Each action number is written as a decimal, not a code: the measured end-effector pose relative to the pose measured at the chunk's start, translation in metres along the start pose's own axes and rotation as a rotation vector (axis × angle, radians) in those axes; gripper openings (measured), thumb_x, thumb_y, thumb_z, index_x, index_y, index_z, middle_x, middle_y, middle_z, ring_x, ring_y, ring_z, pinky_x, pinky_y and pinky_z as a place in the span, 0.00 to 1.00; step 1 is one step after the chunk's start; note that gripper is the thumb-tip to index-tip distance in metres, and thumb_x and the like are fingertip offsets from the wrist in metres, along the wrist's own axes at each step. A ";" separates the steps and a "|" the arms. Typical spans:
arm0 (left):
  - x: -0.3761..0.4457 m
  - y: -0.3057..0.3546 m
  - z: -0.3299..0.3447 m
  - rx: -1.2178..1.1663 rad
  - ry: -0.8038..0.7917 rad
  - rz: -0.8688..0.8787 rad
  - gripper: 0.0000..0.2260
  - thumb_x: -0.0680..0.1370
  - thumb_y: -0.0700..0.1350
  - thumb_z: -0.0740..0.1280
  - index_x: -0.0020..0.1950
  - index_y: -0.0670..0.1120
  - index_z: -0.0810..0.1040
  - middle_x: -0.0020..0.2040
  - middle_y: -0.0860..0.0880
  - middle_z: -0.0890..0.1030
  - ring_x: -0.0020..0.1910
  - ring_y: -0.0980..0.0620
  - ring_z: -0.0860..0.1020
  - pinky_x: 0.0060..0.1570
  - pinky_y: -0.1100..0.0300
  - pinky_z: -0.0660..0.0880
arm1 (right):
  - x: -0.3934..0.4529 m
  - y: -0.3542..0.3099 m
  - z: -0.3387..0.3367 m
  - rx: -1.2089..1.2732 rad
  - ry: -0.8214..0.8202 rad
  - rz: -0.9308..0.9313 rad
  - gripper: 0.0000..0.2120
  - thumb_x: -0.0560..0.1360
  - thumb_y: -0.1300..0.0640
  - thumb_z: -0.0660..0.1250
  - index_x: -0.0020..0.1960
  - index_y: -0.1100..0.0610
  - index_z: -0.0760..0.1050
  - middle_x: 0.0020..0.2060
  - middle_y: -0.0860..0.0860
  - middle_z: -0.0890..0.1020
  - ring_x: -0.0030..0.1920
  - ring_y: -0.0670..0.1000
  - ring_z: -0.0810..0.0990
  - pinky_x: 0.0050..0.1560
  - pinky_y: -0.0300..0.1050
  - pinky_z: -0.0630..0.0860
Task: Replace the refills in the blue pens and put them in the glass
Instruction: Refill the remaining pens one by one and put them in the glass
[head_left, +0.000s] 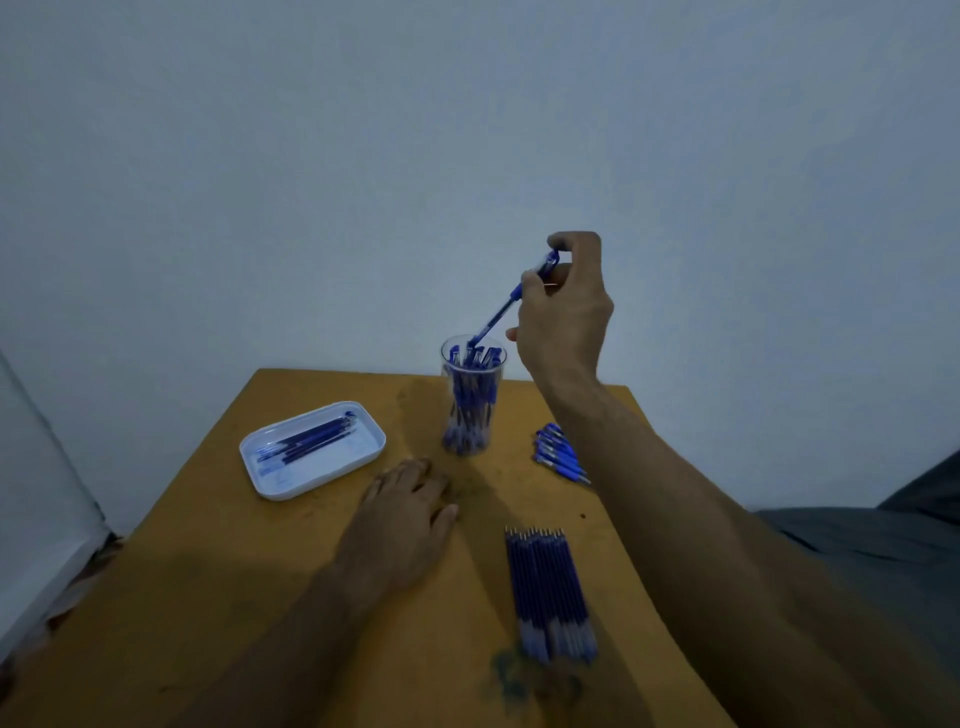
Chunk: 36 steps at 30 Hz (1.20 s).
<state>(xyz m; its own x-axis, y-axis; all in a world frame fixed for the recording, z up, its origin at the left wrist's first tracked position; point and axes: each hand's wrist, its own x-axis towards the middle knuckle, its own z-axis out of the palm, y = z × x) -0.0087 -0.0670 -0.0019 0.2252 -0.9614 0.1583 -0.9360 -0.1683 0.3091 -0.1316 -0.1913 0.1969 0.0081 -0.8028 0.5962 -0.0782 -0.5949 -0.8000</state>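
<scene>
The right hand (563, 306) is raised above the glass (472, 397), its thumb and fingers pinching the upper end of a blue pen (506, 306). The pen slants steeply, its long axis running from the hand down and to the left, with the lower end just inside the rim of the glass among the other blue pens standing there. The glass stands upright near the far edge of the table (208, 571). The left hand (408, 506) lies flat on the table in front of the glass, fingers straight and loosely spread, holding nothing. Left of the glass sits a white tray (270, 480) with dark refills in it. Right of the glass lies a small heap of pens (561, 454); nearer than the glass, a neat row of refills (550, 592) points away from the person.
</scene>
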 end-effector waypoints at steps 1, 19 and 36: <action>-0.001 0.001 -0.001 -0.007 0.002 -0.003 0.23 0.84 0.60 0.53 0.77 0.55 0.65 0.80 0.50 0.61 0.79 0.50 0.57 0.78 0.50 0.52 | 0.003 0.003 0.007 -0.026 -0.013 -0.014 0.19 0.79 0.66 0.65 0.56 0.42 0.68 0.45 0.51 0.80 0.43 0.54 0.83 0.40 0.58 0.83; -0.003 0.002 -0.003 -0.022 0.007 -0.012 0.23 0.84 0.60 0.53 0.78 0.56 0.65 0.81 0.52 0.59 0.80 0.52 0.56 0.80 0.50 0.51 | -0.006 0.075 0.049 -0.704 -0.516 -0.068 0.11 0.77 0.65 0.65 0.40 0.55 0.82 0.43 0.57 0.81 0.46 0.56 0.78 0.40 0.47 0.77; -0.004 0.005 -0.005 -0.019 0.019 -0.027 0.23 0.84 0.60 0.54 0.77 0.55 0.66 0.80 0.50 0.62 0.79 0.50 0.58 0.78 0.50 0.54 | -0.055 0.138 -0.055 -1.110 -0.681 0.184 0.03 0.79 0.60 0.67 0.51 0.57 0.79 0.46 0.54 0.81 0.45 0.51 0.79 0.47 0.47 0.80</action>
<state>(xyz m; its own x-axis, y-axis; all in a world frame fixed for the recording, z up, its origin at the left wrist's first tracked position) -0.0131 -0.0629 0.0039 0.2556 -0.9521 0.1676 -0.9241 -0.1897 0.3317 -0.1976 -0.2270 0.0569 0.3814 -0.9217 0.0707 -0.9020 -0.3878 -0.1899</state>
